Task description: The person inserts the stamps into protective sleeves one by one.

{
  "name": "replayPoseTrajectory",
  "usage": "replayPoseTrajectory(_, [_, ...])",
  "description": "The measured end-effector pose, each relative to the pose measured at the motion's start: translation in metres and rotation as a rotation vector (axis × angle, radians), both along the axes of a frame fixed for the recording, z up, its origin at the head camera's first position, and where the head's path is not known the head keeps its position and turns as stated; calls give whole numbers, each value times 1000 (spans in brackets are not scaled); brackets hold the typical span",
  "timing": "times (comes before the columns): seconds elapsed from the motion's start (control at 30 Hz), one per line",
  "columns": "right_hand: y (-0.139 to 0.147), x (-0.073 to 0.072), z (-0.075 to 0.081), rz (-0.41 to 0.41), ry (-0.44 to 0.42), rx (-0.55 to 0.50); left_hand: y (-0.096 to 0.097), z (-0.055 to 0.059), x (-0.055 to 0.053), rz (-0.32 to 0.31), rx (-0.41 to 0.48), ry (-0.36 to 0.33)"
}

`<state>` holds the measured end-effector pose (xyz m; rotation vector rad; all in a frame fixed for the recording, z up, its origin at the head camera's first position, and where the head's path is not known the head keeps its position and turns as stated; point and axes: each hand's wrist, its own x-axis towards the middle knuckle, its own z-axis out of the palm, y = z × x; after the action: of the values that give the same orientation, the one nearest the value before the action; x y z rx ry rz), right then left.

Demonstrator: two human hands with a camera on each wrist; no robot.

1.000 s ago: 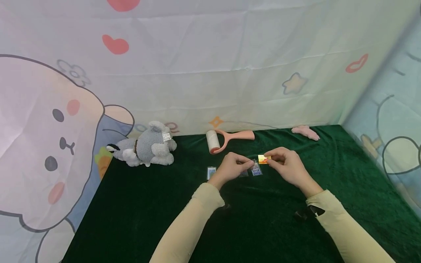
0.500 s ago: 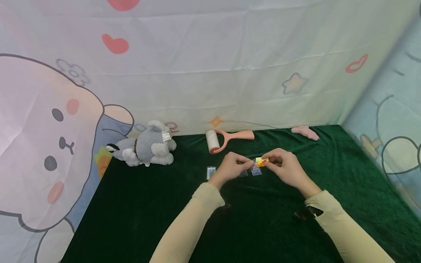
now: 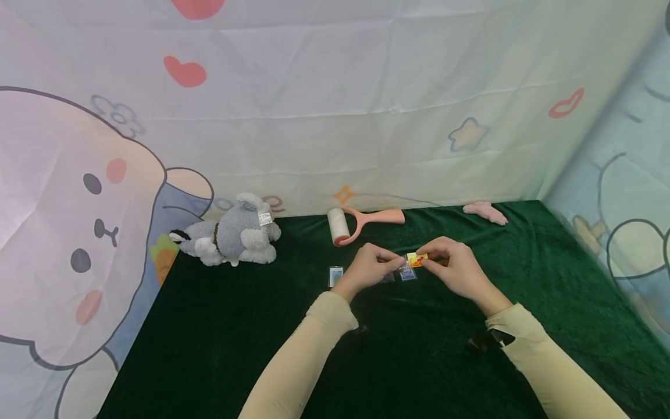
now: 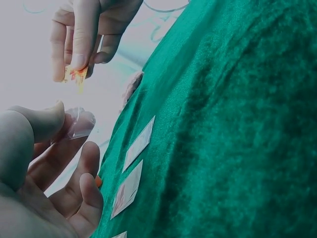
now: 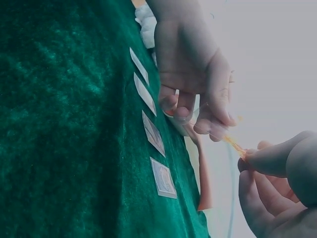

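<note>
My left hand (image 3: 365, 266) pinches a small clear plastic sleeve (image 4: 81, 123) between thumb and fingers, its other fingers loosely bent. Just right of it, my right hand (image 3: 454, 265) pinches a small yellow-orange stamp (image 3: 417, 259) with a notched edge. In the right wrist view the stamp (image 5: 235, 145) reaches the sleeve's mouth; whether its edge is inside I cannot tell. Beneath the hands, several sleeved stamps lie in a row on the green cloth, among them a blue one (image 3: 407, 274) and a pale blue one (image 3: 336, 276) left of my left hand.
Behind the hands lies a lint roller (image 3: 366, 222) with a peach handle. A grey plush toy (image 3: 232, 233) lies at the back left, a small pink soft object (image 3: 485, 212) at the back right. A printed curtain (image 3: 324, 116) hangs behind the green cloth (image 3: 220, 337).
The right hand has moved slightly left, bringing the yellow-orange stamp up to the sleeve in my left hand. The left hand has stayed nearly still.
</note>
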<state>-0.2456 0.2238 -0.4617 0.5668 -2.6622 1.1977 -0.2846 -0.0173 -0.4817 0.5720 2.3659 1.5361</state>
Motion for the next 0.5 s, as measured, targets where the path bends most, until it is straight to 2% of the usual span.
replayPoseTrajectory(0.27, [0,1,1,-5,-3,-4,0,1,2,-11,-2,-7])
replayPoseTrajectory(0.5, [1,-1,2,1,32,19,1,4,3,-1,2,-5])
